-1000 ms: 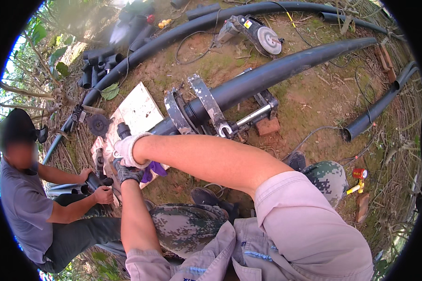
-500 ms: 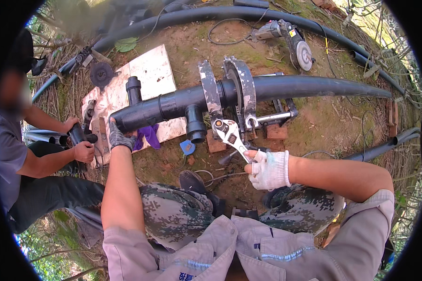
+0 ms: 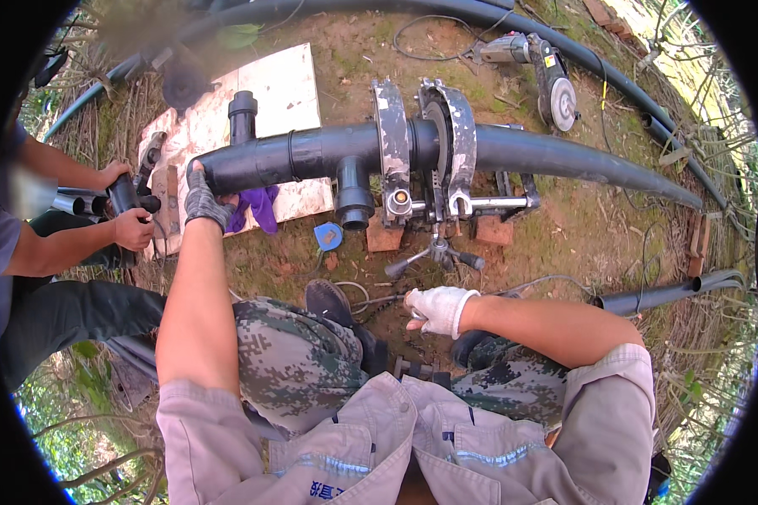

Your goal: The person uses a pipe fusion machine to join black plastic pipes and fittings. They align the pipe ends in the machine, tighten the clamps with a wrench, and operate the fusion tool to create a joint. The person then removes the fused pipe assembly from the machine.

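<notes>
A black plastic pipe (image 3: pixel 253 162) with two short branch stubs lies across the scene. Two paint-worn half-ring clamps (image 3: pixel 393 143) of a metal pipe-clamping frame (image 3: pixel 497 204) grip it near its middle. My left hand (image 3: pixel 206 202), in a grey fingerless glove, is closed around the pipe's left end from below. My right hand (image 3: pixel 445 310), in a white glove, is closed in front of my knees, below the frame's spoked handle (image 3: pixel 438 251). Its fingers hide the adjustable wrench almost wholly; only a small metallic bit shows. The clamp nut (image 3: pixel 400 200) stands uncovered.
A co-worker at the left holds a short black pipe piece (image 3: pixel 125 195). A pale board (image 3: pixel 290 93) with a purple cloth (image 3: pixel 261 209) lies under the pipe. Nearby are a blue tape measure (image 3: pixel 328 236), bricks (image 3: pixel 385 237), an angle grinder (image 3: pixel 541 71) and loose cables.
My right hand has drawn back from the clamp toward my body, taking the adjustable wrench off the nut. My left hand stays on the pipe end. The whole view has shifted slightly.
</notes>
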The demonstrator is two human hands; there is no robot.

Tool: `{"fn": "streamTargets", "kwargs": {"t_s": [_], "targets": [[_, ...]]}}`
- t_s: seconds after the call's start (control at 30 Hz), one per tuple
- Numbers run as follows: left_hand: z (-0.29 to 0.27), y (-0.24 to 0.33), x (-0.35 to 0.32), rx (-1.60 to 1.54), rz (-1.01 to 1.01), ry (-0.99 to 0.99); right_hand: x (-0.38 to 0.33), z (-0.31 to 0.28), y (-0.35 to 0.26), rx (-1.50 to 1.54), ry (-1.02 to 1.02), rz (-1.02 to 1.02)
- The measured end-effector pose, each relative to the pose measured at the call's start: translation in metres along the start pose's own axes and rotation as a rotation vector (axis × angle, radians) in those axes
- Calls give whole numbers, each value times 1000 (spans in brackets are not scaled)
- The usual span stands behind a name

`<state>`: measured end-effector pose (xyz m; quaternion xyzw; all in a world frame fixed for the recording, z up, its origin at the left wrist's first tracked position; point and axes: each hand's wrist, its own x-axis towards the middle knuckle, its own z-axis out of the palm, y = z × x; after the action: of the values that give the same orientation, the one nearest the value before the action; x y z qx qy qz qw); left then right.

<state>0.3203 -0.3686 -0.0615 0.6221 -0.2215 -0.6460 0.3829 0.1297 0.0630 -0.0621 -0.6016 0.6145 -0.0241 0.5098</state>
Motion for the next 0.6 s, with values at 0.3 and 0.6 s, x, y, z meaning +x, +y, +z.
{"fn": "streamTargets", "kwargs": {"t_s": [0.3,0.6], "targets": [[30,-10,-36,-41,-145,-70,-29,-83,2,123,112,2],[27,-13,-23,-28,-122,57,-7,-145,-53,-406,661,208]]}}
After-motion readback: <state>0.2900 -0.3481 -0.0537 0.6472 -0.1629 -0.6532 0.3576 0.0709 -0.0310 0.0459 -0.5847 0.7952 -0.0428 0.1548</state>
